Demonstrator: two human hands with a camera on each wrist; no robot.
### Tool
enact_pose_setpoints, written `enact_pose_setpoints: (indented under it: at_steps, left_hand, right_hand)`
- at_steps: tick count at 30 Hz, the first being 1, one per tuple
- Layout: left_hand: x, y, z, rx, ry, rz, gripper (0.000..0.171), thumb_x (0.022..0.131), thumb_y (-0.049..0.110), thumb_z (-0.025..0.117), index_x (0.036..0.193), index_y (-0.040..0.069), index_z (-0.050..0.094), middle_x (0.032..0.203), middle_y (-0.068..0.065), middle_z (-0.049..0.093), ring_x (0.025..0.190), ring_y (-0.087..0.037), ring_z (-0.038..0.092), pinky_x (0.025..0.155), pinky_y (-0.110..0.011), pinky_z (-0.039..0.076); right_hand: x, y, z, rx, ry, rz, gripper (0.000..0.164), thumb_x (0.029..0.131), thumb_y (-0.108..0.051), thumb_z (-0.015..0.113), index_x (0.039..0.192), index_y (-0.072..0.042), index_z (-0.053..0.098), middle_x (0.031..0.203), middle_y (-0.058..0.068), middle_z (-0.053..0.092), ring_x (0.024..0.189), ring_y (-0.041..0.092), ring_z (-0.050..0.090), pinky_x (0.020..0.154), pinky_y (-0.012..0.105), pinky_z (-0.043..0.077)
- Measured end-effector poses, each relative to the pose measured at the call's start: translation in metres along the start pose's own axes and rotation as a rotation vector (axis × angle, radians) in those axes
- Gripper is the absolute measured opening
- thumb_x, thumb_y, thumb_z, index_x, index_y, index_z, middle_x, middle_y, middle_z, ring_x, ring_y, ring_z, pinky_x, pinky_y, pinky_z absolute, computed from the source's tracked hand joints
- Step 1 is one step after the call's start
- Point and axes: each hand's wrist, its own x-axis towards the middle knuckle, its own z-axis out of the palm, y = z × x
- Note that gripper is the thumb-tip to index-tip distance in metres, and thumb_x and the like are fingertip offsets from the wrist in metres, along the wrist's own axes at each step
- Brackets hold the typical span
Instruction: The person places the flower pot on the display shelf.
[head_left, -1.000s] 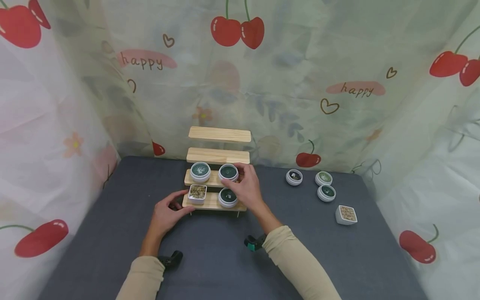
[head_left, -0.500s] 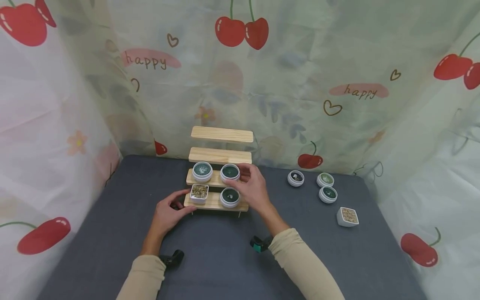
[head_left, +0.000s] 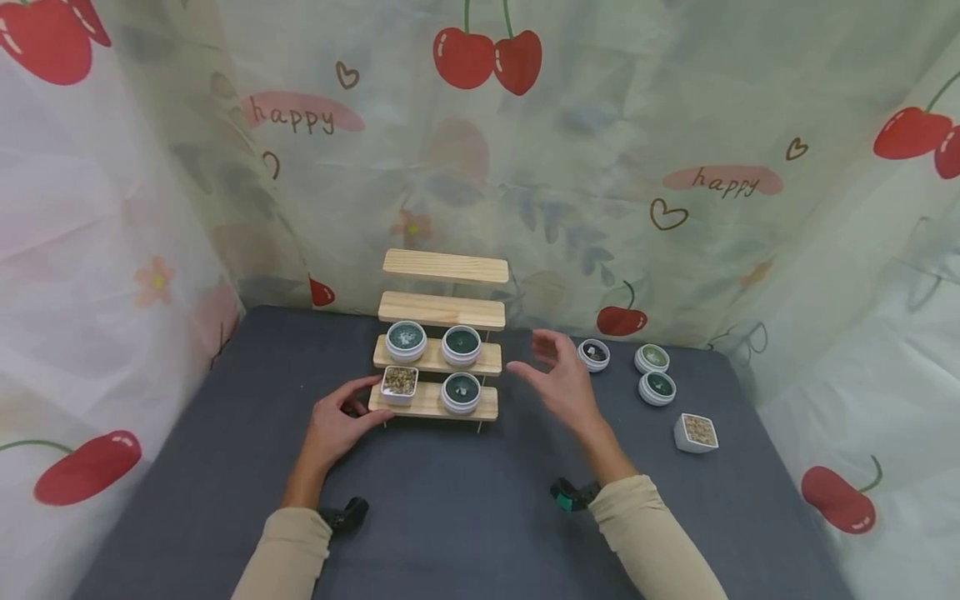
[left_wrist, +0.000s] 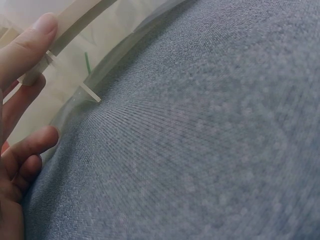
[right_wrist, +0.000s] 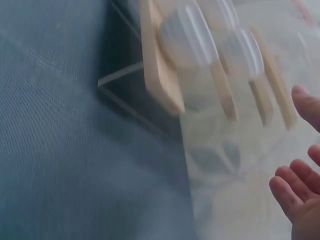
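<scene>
The right-hand round pot (head_left: 461,361) on the second tier from the bottom has been let go: a second ago it was held by the right hand (head_left: 566,387), which has now been drawn off to the right and is held apart from the stand (head_left: 442,310), its grip spread, thumb and fingers curved around nothing. The bottom tier's left end is still pinched by the left hand (head_left: 335,427), the thumb being laid at its front edge.

The stand, four stepped tiers of pale wood on thin legs, is placed near the far edge of the worktop (head_left: 420,517), left of its middle. The released pot is seated upright, white with a ribbed wall and a dark green filling. Beside it a round pot with speckled green filling (head_left: 406,357) is carried; below, a square pot of brownish grains (head_left: 396,399) and another dark green round pot (head_left: 460,408). Toward the worktop's far right corner, three loose round pots (head_left: 657,401) are set.
</scene>
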Motion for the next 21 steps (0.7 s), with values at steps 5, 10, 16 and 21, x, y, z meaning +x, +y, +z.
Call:
enact_pose_setpoints:
  at_steps: [5, 10, 16, 21]
  left_hand:
    - [0.000, -0.001, 0.000, 0.003, -0.007, -0.002, 0.064, 0.073, 0.047, 0.091, 0.131, 0.031, 0.069, 0.080, -0.004, 0.067, 0.069, -0.012, 0.058, 0.062, -0.026, 0.045]
    - [0.000, 0.001, -0.002, -0.011, 0.001, -0.009, 0.064, 0.072, 0.046, 0.092, 0.130, 0.032, 0.069, 0.080, -0.005, 0.067, 0.070, -0.015, 0.058, 0.063, -0.027, 0.044]
    - [0.000, 0.001, -0.001, -0.004, -0.007, -0.010, 0.064, 0.073, 0.047, 0.091, 0.131, 0.033, 0.069, 0.080, -0.003, 0.066, 0.069, -0.014, 0.058, 0.063, -0.027, 0.045]
    - [0.000, 0.000, -0.001, -0.007, -0.006, -0.009, 0.064, 0.073, 0.048, 0.091, 0.131, 0.032, 0.069, 0.080, -0.003, 0.066, 0.069, -0.013, 0.058, 0.063, -0.027, 0.044]
  right_hand:
    - [-0.008, 0.019, -0.032, -0.070, 0.053, 0.035, 0.069, 0.085, -0.027, 0.085, 0.141, -0.003, 0.052, 0.139, 0.017, 0.057, 0.127, 0.036, 0.060, 0.107, 0.048, 0.049]
    - [-0.015, 0.039, -0.067, -0.116, 0.128, 0.083, 0.069, 0.086, -0.024, 0.085, 0.142, -0.002, 0.051, 0.140, 0.020, 0.057, 0.129, 0.036, 0.059, 0.107, 0.047, 0.048]
    - [-0.031, 0.063, -0.098, -0.187, 0.234, 0.157, 0.068, 0.086, -0.024, 0.084, 0.141, -0.001, 0.052, 0.138, 0.019, 0.057, 0.129, 0.036, 0.058, 0.109, 0.049, 0.046]
    - [-0.042, 0.079, -0.118, -0.236, 0.333, 0.199, 0.067, 0.084, -0.022, 0.086, 0.139, 0.001, 0.055, 0.136, 0.020, 0.057, 0.127, 0.037, 0.057, 0.109, 0.051, 0.045]
